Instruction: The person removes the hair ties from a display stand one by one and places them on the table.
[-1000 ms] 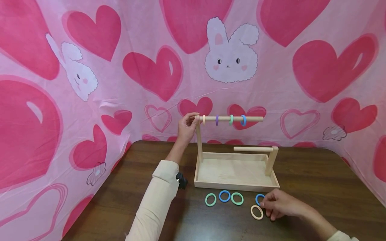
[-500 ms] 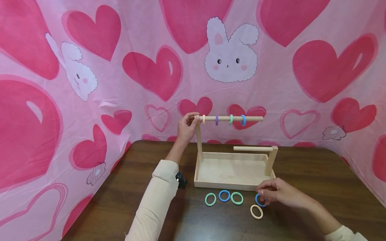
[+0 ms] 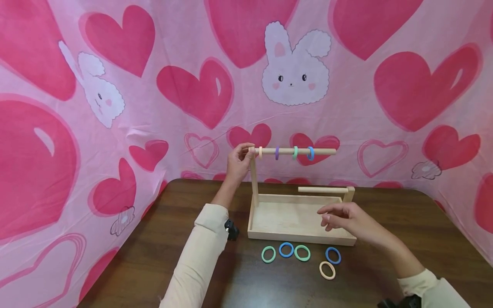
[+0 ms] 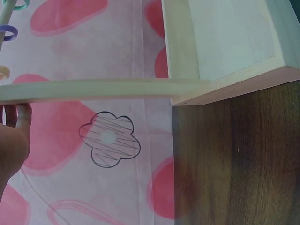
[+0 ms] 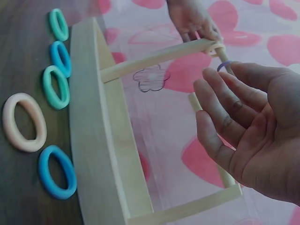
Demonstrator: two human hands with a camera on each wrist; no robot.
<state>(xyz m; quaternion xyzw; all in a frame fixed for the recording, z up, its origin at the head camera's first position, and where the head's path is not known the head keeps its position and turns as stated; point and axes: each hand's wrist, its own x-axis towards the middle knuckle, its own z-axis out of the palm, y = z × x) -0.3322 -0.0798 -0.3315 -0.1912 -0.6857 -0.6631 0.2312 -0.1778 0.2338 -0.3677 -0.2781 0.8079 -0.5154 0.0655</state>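
Observation:
My left hand [image 3: 238, 162] pinches the top of the tall post [image 3: 254, 184] on a wooden ring stand. From that post runs an upper dowel [image 3: 324, 152], carrying a peach ring [image 3: 260, 153], a purple ring [image 3: 277, 153], a green ring [image 3: 295, 153] and a blue ring [image 3: 310, 153]. Over the right part of the stand's tray [image 3: 300, 238] hovers my right hand [image 3: 348, 218], holding nothing. Its fingers are loosely bent in the right wrist view, and it overlaps the short post below the lower dowel [image 3: 321, 190].
Several rings lie on the dark wooden table [image 3: 192, 214] before the tray: a peach ring [image 5: 9, 122], a blue ring [image 5: 44, 176], another blue ring [image 5: 67, 61] and two green ones. A pink heart-print cloth [image 3: 246, 107] hangs behind the table.
My right hand has risen from beside the front-right blue and peach rings and moved up over the tray. Those rings stay on the table. My left hand keeps its place on the post.

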